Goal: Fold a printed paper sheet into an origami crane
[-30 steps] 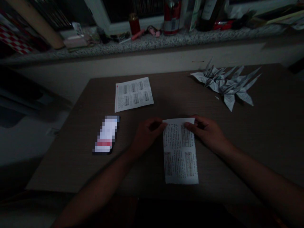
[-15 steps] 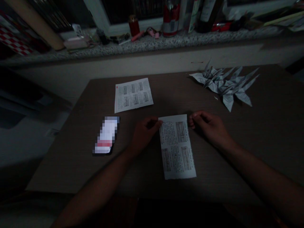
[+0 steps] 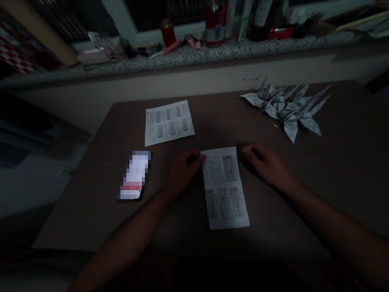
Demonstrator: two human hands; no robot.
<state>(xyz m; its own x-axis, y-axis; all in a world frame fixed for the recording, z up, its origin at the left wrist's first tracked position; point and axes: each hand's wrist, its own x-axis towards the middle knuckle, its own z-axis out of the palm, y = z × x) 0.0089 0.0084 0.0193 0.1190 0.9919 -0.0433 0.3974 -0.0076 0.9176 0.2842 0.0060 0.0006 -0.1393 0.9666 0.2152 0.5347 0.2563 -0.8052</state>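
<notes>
A printed sheet of paper (image 3: 226, 186), with text and small framed pictures, lies upright before me on the dark table. My left hand (image 3: 187, 168) pinches its upper left corner between thumb and fingers. Just off the paper's upper right edge, my right hand (image 3: 264, 162) rests on the table with its fingers curled in, and I see nothing in it. A small gap separates it from the sheet. Farther back on the left lies a second printed sheet (image 3: 169, 123). Folded paper cranes (image 3: 287, 107) cluster at the back right.
A lit phone (image 3: 134, 174), its screen blurred out, lies left of my left hand. Behind the wooden table (image 3: 82, 202) runs a speckled stone sill (image 3: 182, 54) crowded with a red can (image 3: 215, 24), a dark bottle (image 3: 261, 18), a red jar (image 3: 168, 33) and small items.
My right hand has moved slightly away from the paper's right edge, its fingers more tucked in. The left hand keeps its hold on the corner. The view has shifted a little.
</notes>
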